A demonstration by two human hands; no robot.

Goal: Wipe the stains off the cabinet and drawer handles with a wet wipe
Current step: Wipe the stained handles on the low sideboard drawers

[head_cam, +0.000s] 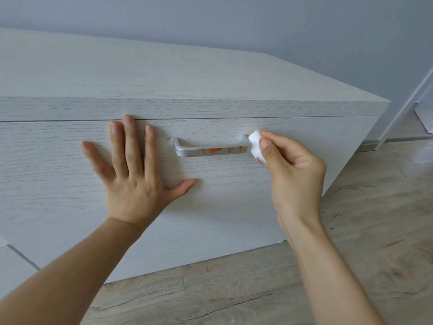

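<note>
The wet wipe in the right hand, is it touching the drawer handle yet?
Touching. The head view shows the wet wipe, pinched in the right hand, pressed against the right end of the drawer handle, no gap between them.

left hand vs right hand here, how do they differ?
Left hand lies flat with fingers spread; right hand has fingers curled.
Left hand holds nothing; right hand pinches a folded white wipe.
Left hand presses on the drawer front, left of the handle; right hand puts the wipe to the handle's right end.
Both are bare and at the same drawer, whose handle shows orange stains.
</note>
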